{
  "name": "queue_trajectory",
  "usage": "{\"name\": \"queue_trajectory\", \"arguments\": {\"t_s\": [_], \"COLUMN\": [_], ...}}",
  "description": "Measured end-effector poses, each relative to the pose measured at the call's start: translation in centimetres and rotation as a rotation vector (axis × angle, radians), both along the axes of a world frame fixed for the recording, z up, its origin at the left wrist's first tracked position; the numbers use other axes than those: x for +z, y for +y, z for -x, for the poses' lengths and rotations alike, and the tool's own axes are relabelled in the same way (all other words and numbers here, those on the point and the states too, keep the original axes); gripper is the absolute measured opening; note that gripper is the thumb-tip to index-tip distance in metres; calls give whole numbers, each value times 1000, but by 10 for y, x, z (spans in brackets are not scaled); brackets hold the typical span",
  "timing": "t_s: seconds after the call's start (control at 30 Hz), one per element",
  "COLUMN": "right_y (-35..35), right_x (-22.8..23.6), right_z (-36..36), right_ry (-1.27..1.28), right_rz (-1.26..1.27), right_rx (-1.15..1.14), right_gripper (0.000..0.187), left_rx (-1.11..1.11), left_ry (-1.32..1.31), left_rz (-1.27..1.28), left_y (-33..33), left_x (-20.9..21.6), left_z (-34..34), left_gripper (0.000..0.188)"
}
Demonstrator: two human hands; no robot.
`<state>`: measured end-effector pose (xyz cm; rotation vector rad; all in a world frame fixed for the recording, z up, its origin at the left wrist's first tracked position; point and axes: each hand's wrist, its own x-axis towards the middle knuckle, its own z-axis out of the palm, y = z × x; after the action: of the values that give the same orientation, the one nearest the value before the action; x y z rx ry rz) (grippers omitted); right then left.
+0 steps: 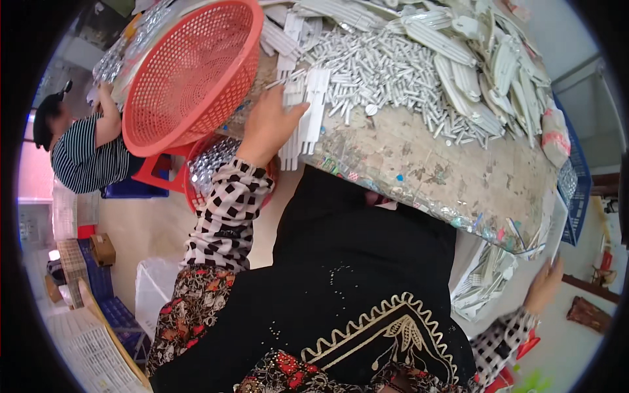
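My left hand (267, 124) lies at the table's left front edge, thumb and fingers spread. It touches or hovers over a few flat white plastic strips (317, 108) with narrow prongs, which jut past the edge. Just beyond them is a heap of small silvery-white cylinders (380, 72). Off at the lower right, my right hand (544, 286) reaches down beside the table corner with its visible fingers stretched out. Close to that hand are the rim of a pale container and a clear bag of white pieces (485, 281) below the tabletop.
A large red perforated basket (190, 78) leans at the table's left, above a red container of shiny silver pieces (211, 164). Long white plastic pieces (452, 39) pile up at the back. Another person (92, 147) in a striped top works at far left. A blue crate (580, 190) stands right.
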<state>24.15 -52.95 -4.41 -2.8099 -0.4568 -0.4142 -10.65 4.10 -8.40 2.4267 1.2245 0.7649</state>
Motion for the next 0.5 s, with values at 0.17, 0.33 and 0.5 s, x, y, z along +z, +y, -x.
{"name": "queue_trajectory", "arguments": {"t_s": [0.17,0.33,0.5], "right_y": [228,375,476], "right_x": [51,71,51], "right_z": [36,24,11], "right_ry": [146,-348,-428], "right_rz": [-309,-68,235], "right_rx": [592,987,875], "right_gripper": [28,24,30], "left_rx": [109,47,-3], "left_ry": [28,-277,-628], "left_rz": [306,518,602], "left_y": [10,18,-20], "left_x": [-3,-6,13], "left_z": [1,4,9], "left_gripper": [65,60,53]}}
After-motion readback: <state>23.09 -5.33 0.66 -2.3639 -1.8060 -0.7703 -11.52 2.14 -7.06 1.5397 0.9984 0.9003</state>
